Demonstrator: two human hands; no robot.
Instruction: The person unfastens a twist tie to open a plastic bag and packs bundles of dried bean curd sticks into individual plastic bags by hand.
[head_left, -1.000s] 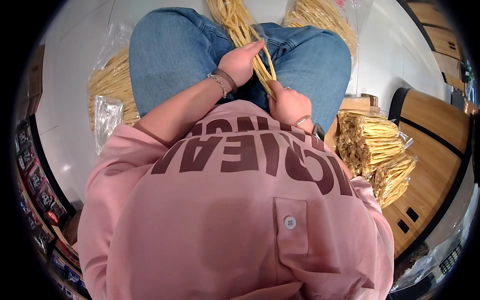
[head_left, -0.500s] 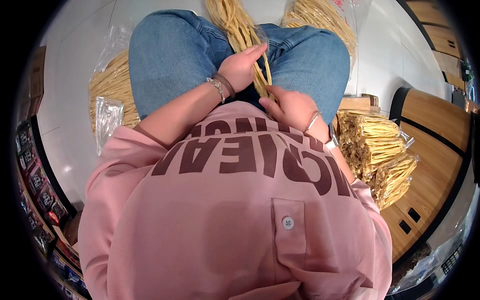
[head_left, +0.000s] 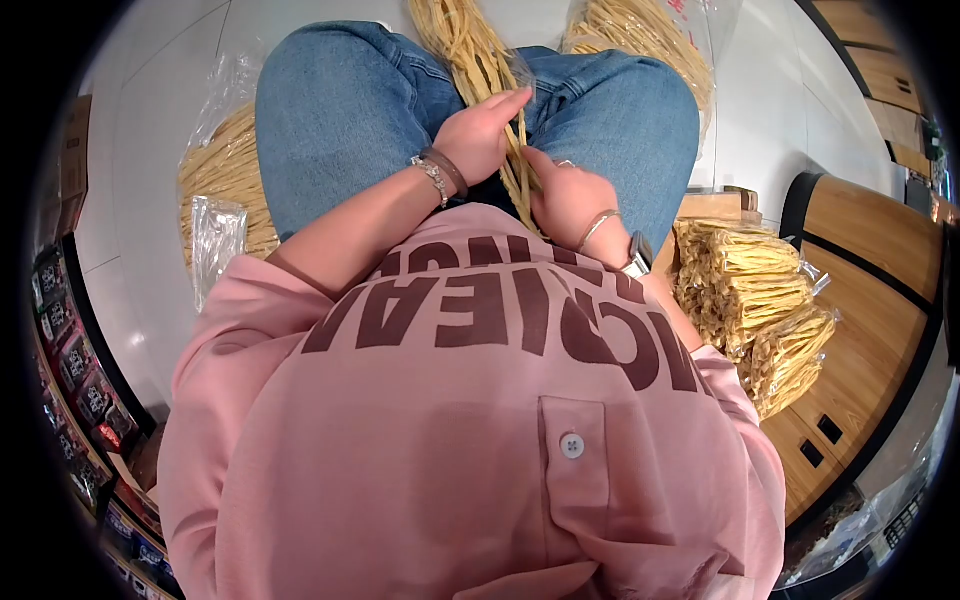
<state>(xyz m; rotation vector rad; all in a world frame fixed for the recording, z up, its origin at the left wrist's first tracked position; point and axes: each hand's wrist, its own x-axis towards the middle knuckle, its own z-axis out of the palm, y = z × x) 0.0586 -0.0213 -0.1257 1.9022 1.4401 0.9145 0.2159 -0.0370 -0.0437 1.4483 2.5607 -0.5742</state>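
Note:
A bundle of long, pale yellow dried yuba sticks (head_left: 465, 50) runs between my knees toward my lap, with clear plastic beside it. Around the bundle's left side, my left hand (head_left: 480, 138) is closed, its thumb pointing up and to the right. My right hand (head_left: 575, 200) is closed at the right side of the lower sticks, thumb lying along them; its fingertips are hidden. Below my hands, the lower stick ends reach the hem of my pink shirt (head_left: 450, 430).
Bagged yuba sticks (head_left: 225, 160) lie on the floor left of my leg, and another bag (head_left: 640, 40) lies beyond my right knee. Bundled sticks (head_left: 750, 300) are piled at right by a wooden cabinet (head_left: 870, 330). A shelf of packaged goods (head_left: 80, 370) stands at left.
My right hand has shifted slightly up and left along the sticks and turned, its thumb now higher. My left hand stays in nearly the same place.

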